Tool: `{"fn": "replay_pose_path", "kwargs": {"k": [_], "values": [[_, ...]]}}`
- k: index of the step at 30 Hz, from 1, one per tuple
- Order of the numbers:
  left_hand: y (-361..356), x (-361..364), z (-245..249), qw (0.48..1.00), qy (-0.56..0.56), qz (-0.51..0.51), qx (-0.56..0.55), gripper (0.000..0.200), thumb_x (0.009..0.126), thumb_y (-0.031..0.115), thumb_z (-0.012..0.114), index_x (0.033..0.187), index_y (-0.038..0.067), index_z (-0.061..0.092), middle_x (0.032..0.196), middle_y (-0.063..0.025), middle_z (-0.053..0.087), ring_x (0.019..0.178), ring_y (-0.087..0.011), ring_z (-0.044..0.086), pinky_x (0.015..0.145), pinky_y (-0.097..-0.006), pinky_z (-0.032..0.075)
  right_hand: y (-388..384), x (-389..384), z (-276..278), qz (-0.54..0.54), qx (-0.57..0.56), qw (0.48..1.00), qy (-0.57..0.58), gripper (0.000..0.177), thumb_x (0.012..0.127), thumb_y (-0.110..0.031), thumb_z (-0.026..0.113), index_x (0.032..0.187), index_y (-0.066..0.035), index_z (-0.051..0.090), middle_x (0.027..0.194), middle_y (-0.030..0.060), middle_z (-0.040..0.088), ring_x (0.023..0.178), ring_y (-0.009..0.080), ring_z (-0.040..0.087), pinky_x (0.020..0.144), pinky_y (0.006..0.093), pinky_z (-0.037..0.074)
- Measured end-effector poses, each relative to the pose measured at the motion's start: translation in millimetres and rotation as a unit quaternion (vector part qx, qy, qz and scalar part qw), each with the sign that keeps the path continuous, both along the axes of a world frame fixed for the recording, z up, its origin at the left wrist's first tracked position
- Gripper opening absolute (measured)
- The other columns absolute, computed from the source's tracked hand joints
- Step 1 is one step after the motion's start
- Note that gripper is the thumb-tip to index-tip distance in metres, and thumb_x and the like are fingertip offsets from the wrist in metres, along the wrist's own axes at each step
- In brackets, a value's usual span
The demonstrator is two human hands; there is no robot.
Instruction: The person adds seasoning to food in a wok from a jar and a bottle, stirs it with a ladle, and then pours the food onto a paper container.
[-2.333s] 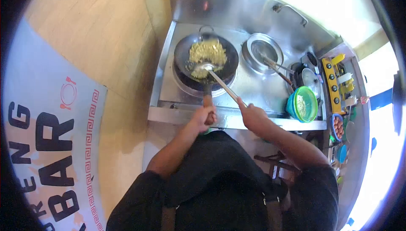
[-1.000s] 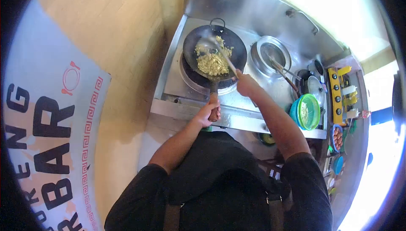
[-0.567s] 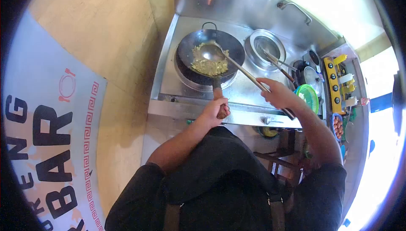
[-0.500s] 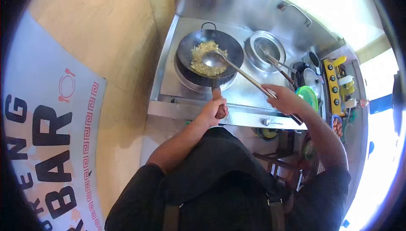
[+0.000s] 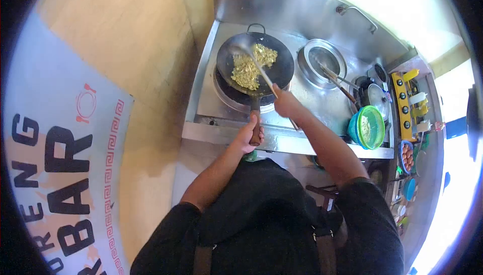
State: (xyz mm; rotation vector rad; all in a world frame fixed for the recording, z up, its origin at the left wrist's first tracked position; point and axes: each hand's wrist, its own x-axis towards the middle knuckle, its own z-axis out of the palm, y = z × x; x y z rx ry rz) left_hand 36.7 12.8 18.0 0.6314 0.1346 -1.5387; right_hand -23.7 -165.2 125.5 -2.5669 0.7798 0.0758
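Note:
A dark wok [image 5: 280,68] sits over the left burner, with chopped yellowish food [image 5: 246,72] spread across its middle. My left hand [image 5: 248,135] is closed around the wok's wooden handle. My right hand [image 5: 288,105] grips the long shaft of a ladle [image 5: 262,72], which slants across the wok. The ladle's bowl is smeared by motion and lies near the wok's far left side, beyond most of the food.
Right of the wok is a round metal pan [image 5: 308,72] with long-handled utensils across it. A green basket [image 5: 371,146] with pale food stands near the counter's right front. Squeeze bottles [image 5: 411,74], a yellow rack [image 5: 405,116] and a bowl of eggs [image 5: 406,157] are farther right.
The ladle's bowl has moved from the middle of the food to the wok's far left. My right hand has come left and closer to the wok, and the food has spread rightward.

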Motion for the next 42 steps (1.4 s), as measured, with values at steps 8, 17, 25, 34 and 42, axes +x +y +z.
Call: {"fn": "replay_pose_path", "kwargs": {"k": [8,17,25,34,42], "values": [[-6.7,-26.4,86.1,0.993,-0.048,-0.025,0.1,0.017,0.082,0.013,0.062,0.071,0.005,0.052,0.062,-0.0066,0.054,0.054,-0.0159,0.056,0.052,-0.0317,0.049,20.9,-118.6,99.2,0.054,-0.176,0.947,0.262,0.054,0.088,-0.008,0.044,0.14,-0.011,0.032,0.088,0.0202,0.062,0.073,0.0325,0.066,0.063,0.0471,0.053],[-18.6,-14.7,60.8,0.999,-0.001,0.005,0.042,0.011,0.082,0.009,0.062,0.08,0.005,0.052,0.066,-0.0042,0.051,0.055,-0.0143,0.053,0.052,-0.0326,0.047,-31.1,-138.1,181.1,0.093,-0.332,0.899,0.271,0.054,0.086,-0.007,0.047,0.137,-0.023,0.04,0.093,0.0169,0.063,0.074,0.0305,0.066,0.061,0.0401,0.054],[-10.7,-8.2,8.0,1.0,-0.011,0.013,0.003,0.017,0.083,0.008,0.062,0.094,0.01,0.049,0.071,-0.0034,0.05,0.055,-0.0164,0.053,0.052,-0.0334,0.048,-64.7,-80.6,-3.1,-0.004,-0.091,0.993,-0.075,0.058,0.081,-0.009,0.049,0.137,-0.009,0.038,0.091,0.0305,0.061,0.085,0.045,0.061,0.078,0.0501,0.048],[-5.3,21.4,8.2,0.993,-0.07,-0.088,0.025,0.016,0.085,0.012,0.062,0.095,0.011,0.05,0.071,-0.0011,0.052,0.055,-0.0127,0.053,0.049,-0.0314,0.047,4.8,-72.2,32.1,0.056,-0.069,0.982,0.168,0.069,0.083,-0.007,0.046,0.146,-0.019,0.022,0.088,0.027,0.061,0.077,0.0409,0.063,0.067,0.0505,0.05],[-3.7,-47.2,119.1,0.999,-0.013,-0.039,0.011,0.012,0.083,0.011,0.061,0.078,0.005,0.052,0.067,-0.0054,0.053,0.058,-0.0184,0.054,0.056,-0.0339,0.049,-34.8,-122.9,128.4,0.129,-0.317,0.91,0.234,0.057,0.087,-0.008,0.048,0.14,-0.026,0.036,0.089,0.0153,0.06,0.072,0.0279,0.065,0.058,0.0402,0.054]]}}
